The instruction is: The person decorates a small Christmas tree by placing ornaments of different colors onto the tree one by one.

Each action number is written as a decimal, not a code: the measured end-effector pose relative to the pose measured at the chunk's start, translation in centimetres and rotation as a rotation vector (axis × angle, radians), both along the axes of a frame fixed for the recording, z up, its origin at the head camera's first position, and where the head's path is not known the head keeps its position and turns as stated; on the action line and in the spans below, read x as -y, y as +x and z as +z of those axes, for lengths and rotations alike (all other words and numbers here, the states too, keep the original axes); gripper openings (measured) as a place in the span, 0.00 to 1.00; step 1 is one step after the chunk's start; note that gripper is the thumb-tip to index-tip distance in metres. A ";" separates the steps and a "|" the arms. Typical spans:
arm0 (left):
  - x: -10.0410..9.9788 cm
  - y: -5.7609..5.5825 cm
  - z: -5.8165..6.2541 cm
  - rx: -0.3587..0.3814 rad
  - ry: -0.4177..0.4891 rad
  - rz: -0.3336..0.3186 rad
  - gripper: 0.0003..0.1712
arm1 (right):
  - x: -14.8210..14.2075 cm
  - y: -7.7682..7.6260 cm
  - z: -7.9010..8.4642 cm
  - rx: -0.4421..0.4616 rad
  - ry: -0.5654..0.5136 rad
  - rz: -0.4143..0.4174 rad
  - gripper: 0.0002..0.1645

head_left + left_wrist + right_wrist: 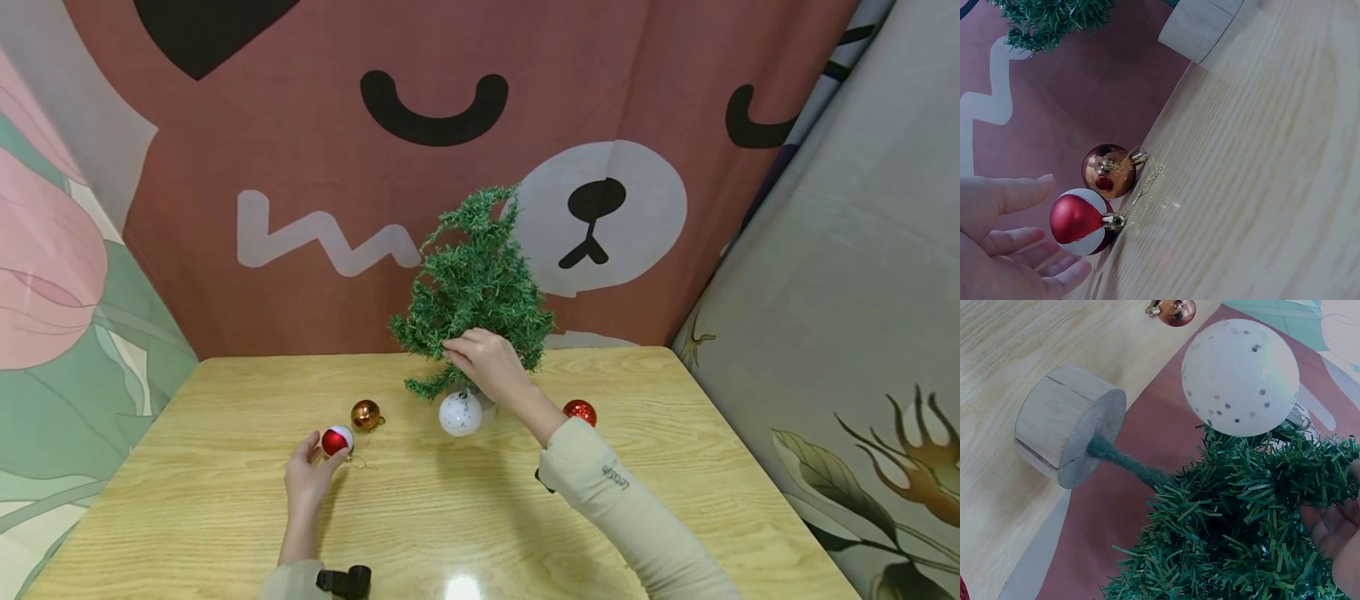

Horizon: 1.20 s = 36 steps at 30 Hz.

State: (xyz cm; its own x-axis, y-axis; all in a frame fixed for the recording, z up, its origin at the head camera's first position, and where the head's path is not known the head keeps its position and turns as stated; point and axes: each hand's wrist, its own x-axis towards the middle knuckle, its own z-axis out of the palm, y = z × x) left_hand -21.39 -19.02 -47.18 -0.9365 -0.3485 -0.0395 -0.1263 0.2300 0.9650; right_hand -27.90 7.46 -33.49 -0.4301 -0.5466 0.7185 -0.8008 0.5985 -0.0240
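Note:
A small artificial Christmas tree [480, 283] stands on a round pale wooden base [1066, 422]. My right hand [486, 360] is at its lower front, thumb and fingertips pinching a green branch; needles partly hide them in the right wrist view. A white speckled ball ornament [460, 414] hangs below this hand, its silver cap [1300, 417] against the greenery. My left hand [307, 473] is beside a red-and-white ball ornament [1079, 219] on the table, thumb and fingers spread loosely around it. A gold cord trails from this ball's cap.
A shiny copper ball ornament [365, 414] lies just behind the red-and-white one. On the right, partly behind the right forearm, sits a glittery red ball [581, 412]. The wooden table [405, 517] ends at a printed curtain [300, 308] behind the tree.

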 end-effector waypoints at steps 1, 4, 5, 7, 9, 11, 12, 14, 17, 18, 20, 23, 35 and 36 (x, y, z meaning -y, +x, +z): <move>0.1 0.0 0.0 0.008 -0.005 -0.004 0.36 | 0.0 0.0 0.0 -0.002 -0.002 0.002 0.08; 0.2 -0.3 -0.1 0.023 -0.018 -0.013 0.37 | 0.0 -0.1 0.0 -0.009 -0.004 0.009 0.08; 0.2 -0.4 0.0 0.028 -0.019 -0.016 0.37 | 0.0 -0.1 0.0 -0.009 -0.007 0.011 0.08; 0.2 -0.6 -0.1 0.026 -0.014 -0.019 0.38 | 0.0 -0.2 0.1 -0.012 -0.009 0.015 0.08; 0.1 -0.8 -0.2 0.015 -0.006 -0.018 0.38 | 0.0 -0.2 0.1 -0.010 -0.011 0.017 0.08; 0.1 -0.8 -0.5 -0.009 0.001 -0.013 0.39 | 0.0 -0.1 0.1 -0.010 -0.009 0.019 0.09; 0.2 -1.0 -0.7 -0.021 0.008 -0.009 0.40 | 0.0 -0.1 0.1 -0.011 -0.008 0.021 0.09; 0.3 -1.2 -1.3 -0.052 0.009 0.008 0.40 | 0.0 -0.1 0.1 -0.014 -0.007 0.023 0.09; 0.4 -1.3 -1.5 -0.053 0.022 0.013 0.40 | 0.0 -0.2 0.0 -0.017 -0.005 0.023 0.09; 0.3 -1.3 -1.4 -0.044 0.024 0.013 0.40 | 0.0 -0.2 0.0 -0.018 -0.006 0.022 0.09; 0.1 -1.1 -0.9 -0.015 0.030 0.002 0.38 | 0.0 -0.2 -0.1 -0.016 -0.004 0.018 0.09; 0.0 -0.9 -0.4 0.013 0.025 -0.002 0.37 | 0.0 -0.2 -0.1 -0.009 -0.004 0.015 0.09; 0.0 -1.1 -0.5 0.032 0.018 -0.001 0.35 | 0.0 -0.2 -0.1 -0.017 -0.010 0.020 0.08; -0.1 -1.1 -0.5 0.033 0.020 0.000 0.35 | 0.0 -0.2 -0.1 -0.017 -0.009 0.020 0.08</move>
